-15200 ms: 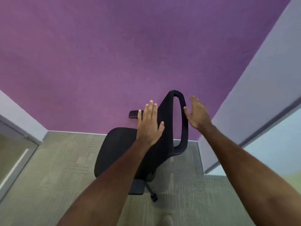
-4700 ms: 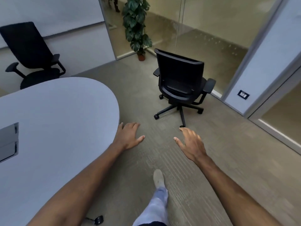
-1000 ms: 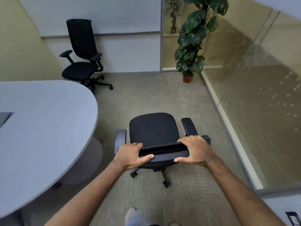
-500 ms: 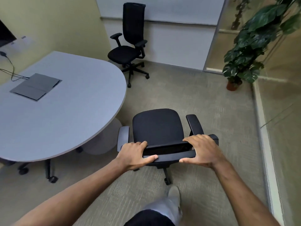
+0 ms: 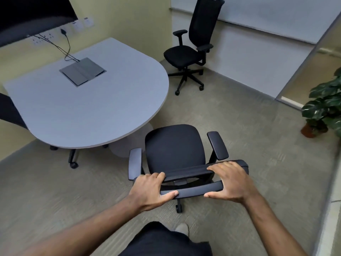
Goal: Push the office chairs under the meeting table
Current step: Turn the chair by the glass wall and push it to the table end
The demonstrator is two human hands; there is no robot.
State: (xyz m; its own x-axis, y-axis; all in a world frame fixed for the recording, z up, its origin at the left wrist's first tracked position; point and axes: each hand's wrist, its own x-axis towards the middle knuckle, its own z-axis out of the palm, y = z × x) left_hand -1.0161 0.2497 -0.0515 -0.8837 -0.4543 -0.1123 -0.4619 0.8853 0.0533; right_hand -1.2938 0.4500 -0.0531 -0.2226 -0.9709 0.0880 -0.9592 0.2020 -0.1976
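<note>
- Head view, the hands: the left hand [image 5: 151, 191] and the right hand [image 5: 232, 183] both grip the top bar of the backrest of the near office chair [image 5: 175, 150]; on each hand the fingers curl over the front of the bar and the thumb presses under its rear edge, so both are closed on the chair, one at each end of the bar.
- Head view, the chair: it stands on the carpet [image 5: 249, 111] just off the rounded end of the meeting table [image 5: 83, 108]; its seat faces the table at a slight angle; its left armrest [image 5: 135, 163] is near the table's curved edge but not yet under it.
- Head view, the rest of the room: a second office chair [image 5: 191, 47] stands well apart, beyond the table's far right edge and close to the wall; a dark shape at the table's left edge may be a third chair, though too little shows to tell; a cable hatch [image 5: 83, 71] sits near the middle of the tabletop; a potted plant [image 5: 324, 109] stands at the right.
- Handling, as a judgement: the chair looks fairly heavy but rolls on castors, so it should glide with a steady push and may swivel; the stiff backrest bar, held wide at both ends, gives the best steering; the armrests may catch the table edge.
</note>
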